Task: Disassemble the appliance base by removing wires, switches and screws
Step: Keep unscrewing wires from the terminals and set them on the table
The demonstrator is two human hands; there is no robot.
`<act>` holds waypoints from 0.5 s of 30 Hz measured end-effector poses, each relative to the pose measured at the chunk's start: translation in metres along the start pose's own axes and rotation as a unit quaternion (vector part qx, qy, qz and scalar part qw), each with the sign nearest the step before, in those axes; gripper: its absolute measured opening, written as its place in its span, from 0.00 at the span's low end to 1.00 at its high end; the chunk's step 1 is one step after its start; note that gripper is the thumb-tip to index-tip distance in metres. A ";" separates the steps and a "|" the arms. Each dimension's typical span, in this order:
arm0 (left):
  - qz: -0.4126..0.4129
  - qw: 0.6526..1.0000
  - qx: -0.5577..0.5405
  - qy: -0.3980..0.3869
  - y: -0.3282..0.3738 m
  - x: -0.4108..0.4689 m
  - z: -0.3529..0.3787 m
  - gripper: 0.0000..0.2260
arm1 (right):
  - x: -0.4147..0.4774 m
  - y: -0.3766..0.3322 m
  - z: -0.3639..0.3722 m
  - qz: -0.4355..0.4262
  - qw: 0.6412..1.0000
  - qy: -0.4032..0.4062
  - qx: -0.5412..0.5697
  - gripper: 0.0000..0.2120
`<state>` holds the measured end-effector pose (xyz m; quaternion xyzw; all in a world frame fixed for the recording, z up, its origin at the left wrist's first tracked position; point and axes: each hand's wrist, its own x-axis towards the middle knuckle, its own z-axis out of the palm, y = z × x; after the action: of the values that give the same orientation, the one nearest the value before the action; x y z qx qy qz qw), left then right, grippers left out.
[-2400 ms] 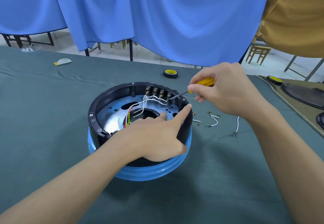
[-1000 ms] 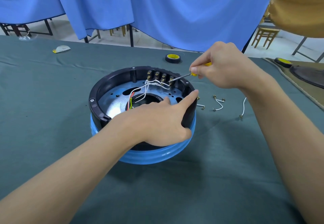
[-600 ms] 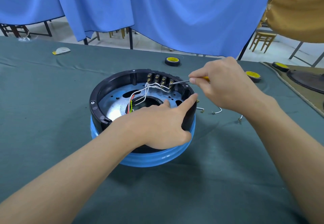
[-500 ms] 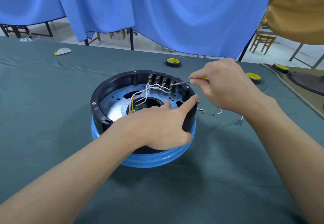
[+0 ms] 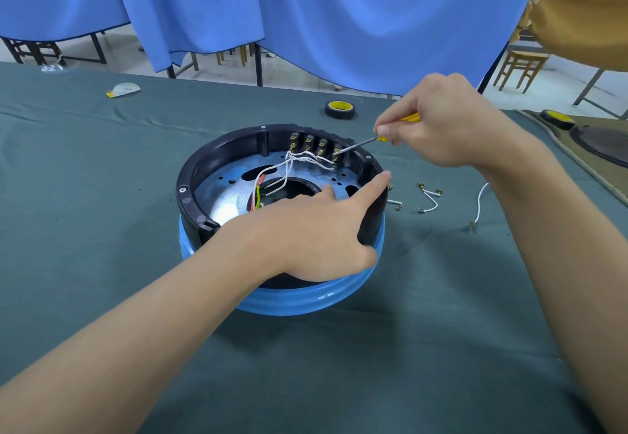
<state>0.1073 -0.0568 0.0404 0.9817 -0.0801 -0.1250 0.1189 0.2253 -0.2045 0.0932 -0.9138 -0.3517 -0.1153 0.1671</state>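
The round appliance base (image 5: 217,168), black ring on a blue body, lies upside down on the green cloth. A row of brass switches (image 5: 314,144) sits on its far inner wall, with white wires (image 5: 299,160) running from them to the centre hole. My left hand (image 5: 316,229) grips the near right rim, index finger stretched along it. My right hand (image 5: 441,124) holds a yellow-handled screwdriver (image 5: 360,143), its tip at the rightmost switch.
Loose white wires (image 5: 430,197) with brass terminals lie on the cloth right of the base. A black and yellow tape roll (image 5: 339,109) stands behind it, another tape roll (image 5: 557,117) at the far right beside a tan mat. Blue curtains hang beyond the table.
My right hand has lifted and tilted slightly with the screwdriver, the tip staying at the rightmost switch. My left hand keeps its hold on the rim.
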 end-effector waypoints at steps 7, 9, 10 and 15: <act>0.003 1.000 0.003 0.000 0.000 0.001 0.001 0.36 | -0.025 -0.008 0.010 -0.060 0.992 0.054 -0.098 0.10; 0.001 1.000 0.003 0.002 0.000 0.001 0.000 0.36 | -0.028 -0.010 0.012 -0.057 0.990 0.052 -0.122 0.11; 0.001 1.000 0.002 0.001 0.000 0.000 0.000 0.36 | -0.028 -0.011 0.012 -0.052 0.989 0.049 -0.127 0.11; -0.004 1.000 0.003 0.000 0.000 -0.001 0.000 0.36 | -0.021 -0.017 0.008 -0.055 0.984 0.038 -0.166 0.11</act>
<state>0.1064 -0.0567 0.0404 0.9825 -0.0767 -0.1250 0.1151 0.1992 -0.2028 0.0828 -0.9032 -0.3703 -0.2161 0.0194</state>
